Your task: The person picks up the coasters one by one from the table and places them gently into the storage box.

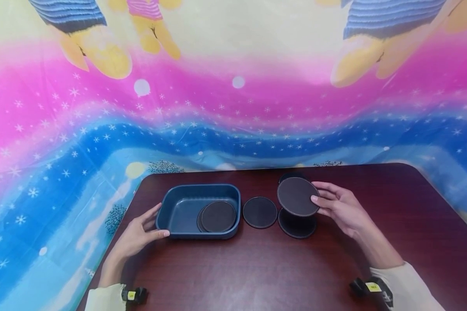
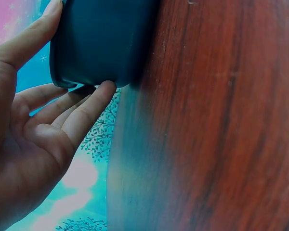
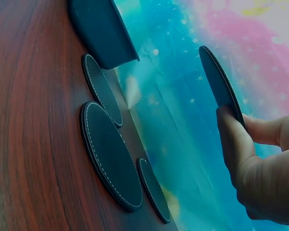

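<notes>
- Right hand [image 1: 344,210] is closest to the camera, pinching a round dark coaster [image 1: 297,196] by its edge, thumb on one face and fingers behind, held up off the counter [image 1: 257,268].
- Judging by that thin rim in the wrist view, the coaster looks light and fairly stiff, a flat disc with stitching. An edge pinch seems plenty, no need to squeeze.
- Flat ones look harder to lift, so I'd slide a fingertip under the rim.
- Three more lie on the counter: one [image 1: 260,212] beside the tray, a bigger one [image 1: 297,223] right under the lifted coaster, another [image 1: 292,176] poking out behind.
- Left hand [image 1: 140,233] is relaxed and open, thumb and fingers resting on the blue tray [image 1: 179,192] at its corner.
- Tray already has a coaster [image 1: 218,217] inside.
</notes>
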Demonstrator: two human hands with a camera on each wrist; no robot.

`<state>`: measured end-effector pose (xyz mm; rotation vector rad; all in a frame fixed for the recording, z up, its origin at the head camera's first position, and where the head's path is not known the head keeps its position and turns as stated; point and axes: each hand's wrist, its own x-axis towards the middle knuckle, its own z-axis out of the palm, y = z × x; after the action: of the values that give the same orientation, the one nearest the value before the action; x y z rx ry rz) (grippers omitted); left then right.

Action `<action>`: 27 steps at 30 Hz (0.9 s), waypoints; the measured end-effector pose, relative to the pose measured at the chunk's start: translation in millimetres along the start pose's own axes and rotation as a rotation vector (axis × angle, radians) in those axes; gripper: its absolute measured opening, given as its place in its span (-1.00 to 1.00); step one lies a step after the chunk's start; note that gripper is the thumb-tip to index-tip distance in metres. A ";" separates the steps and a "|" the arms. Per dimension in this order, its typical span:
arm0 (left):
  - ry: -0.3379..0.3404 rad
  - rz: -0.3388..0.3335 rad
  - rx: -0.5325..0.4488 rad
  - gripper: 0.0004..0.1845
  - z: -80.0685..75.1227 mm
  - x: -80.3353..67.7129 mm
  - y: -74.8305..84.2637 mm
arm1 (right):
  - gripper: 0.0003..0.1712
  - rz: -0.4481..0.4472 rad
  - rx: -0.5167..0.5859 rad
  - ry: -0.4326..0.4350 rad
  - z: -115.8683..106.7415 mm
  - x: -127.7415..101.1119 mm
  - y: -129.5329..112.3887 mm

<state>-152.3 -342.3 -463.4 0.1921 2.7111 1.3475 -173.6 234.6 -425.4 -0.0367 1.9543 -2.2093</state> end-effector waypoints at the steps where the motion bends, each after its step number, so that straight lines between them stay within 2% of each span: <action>1: -0.002 0.003 0.003 0.02 -0.1 0.1 0.0 | -0.35 0.004 0.001 0.000 1.0 0.9 0.3; 5: -0.003 0.007 0.001 0.02 0.0 0.1 1.4 | -0.39 0.012 0.001 -0.003 5.2 3.2 1.1; 13: -0.004 0.011 0.002 0.02 -0.8 -0.1 2.1 | -0.24 0.009 -0.017 -0.012 16.7 8.1 -1.5; 27: 0.003 -0.001 0.012 0.02 -0.1 0.3 0.6 | -0.19 0.022 -0.042 -0.018 32.8 17.4 0.9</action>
<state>-152.5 -342.0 -462.9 0.1898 2.7226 1.3322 -185.9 199.5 -423.9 -0.0403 1.9819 -2.1467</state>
